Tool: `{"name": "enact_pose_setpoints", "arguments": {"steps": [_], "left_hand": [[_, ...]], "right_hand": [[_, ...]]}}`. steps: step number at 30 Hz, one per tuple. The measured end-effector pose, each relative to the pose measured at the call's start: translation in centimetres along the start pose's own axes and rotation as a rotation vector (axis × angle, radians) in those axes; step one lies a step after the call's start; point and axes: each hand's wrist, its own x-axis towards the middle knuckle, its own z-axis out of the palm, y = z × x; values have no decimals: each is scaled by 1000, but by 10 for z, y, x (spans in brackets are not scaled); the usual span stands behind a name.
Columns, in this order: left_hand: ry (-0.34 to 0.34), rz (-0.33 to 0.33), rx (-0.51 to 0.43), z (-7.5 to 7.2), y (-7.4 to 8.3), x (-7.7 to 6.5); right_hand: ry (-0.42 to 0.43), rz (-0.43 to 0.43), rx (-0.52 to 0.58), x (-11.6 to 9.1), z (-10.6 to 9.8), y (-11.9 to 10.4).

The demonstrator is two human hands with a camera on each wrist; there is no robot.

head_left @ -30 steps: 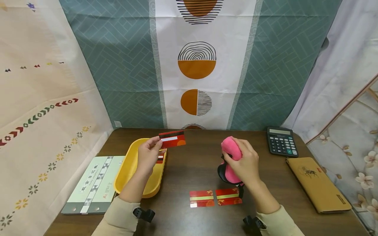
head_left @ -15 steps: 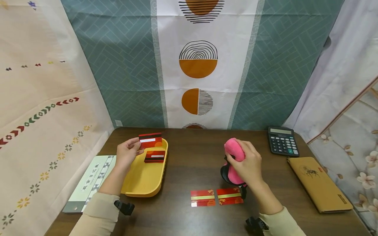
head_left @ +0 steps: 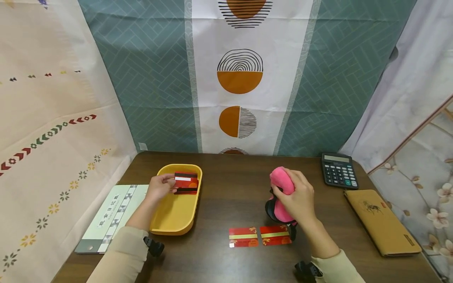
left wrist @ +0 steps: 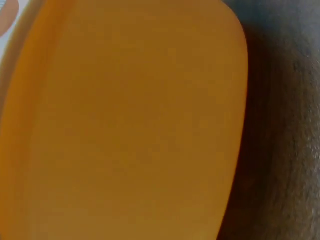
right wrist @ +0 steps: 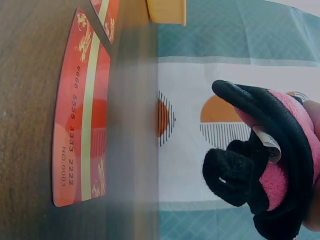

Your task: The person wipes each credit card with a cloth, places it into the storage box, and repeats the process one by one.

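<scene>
Over the far part of the yellow tray (head_left: 170, 220), my left hand (head_left: 157, 191) pinches a red bank card (head_left: 186, 180) by its left edge. The card overlaps another dark-striped red card (head_left: 186, 191) lying in the tray. My left wrist view shows just the tray's orange-yellow surface (left wrist: 135, 120), with neither hand nor cards in sight. On the right, my right hand (head_left: 299, 194) grips a pink and black plush toy (head_left: 282, 181). Seen from the right wrist, the toy (right wrist: 287, 135) has black trim and a small white tag.
Two red cards, one left (head_left: 243, 237) and one right (head_left: 275, 236), lie side by side in front of the toy. A green-white folder (head_left: 113, 212) is left of the tray. At the right are a calculator (head_left: 339, 169) and a tan zip wallet (head_left: 383, 222).
My left hand has carried the card left from beyond the tray's right side, then lowered it to the card inside. My right hand with the plush toy has stayed nearly still.
</scene>
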Motion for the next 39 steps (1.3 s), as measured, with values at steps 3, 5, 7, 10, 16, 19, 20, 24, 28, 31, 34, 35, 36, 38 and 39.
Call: {"name": "enact_pose_setpoints", "arguments": {"steps": [3,5,7,10,16,19,20,24,28,31,34,35,36,38,39], "left_hand": [[-1,9,74,2,-3,1],[13,19,145,3,-5,2],[26,35,228,4,-7,3],[40,66,356,3,-10,4],[61,119,520,-1,-10,3],[108,152,542,0,-4,0],[122,165,538,1,-1,-2],[127,208,473,11,15,-12],[111,268,384,25,31,-27],[100,341,328,36,44,-36],[53,386,258,47,58,-48],[32,394,245,51,62,-52],[7,399,228,55,66,-56],[-39,396,215,63,71,-67],[-61,396,211,68,73,-72]], "right_hand": [[-1,2,1,1,-1,-1],[-4,4,1,1,-1,0],[-5,4,0,1,-1,0],[-4,2,-2,1,-1,1],[-2,0,-5,0,-1,4],[-2,6,-8,0,-2,5],[-1,9,-9,0,-2,5],[2,26,-10,-1,-4,5],[2,40,-8,-2,-6,5],[3,47,-10,-2,-8,4],[7,56,-9,-2,-10,4],[8,59,-10,-2,-11,5],[9,63,-9,-2,-11,5],[8,70,-10,-4,-12,5],[7,73,-10,-4,-13,6]]}}
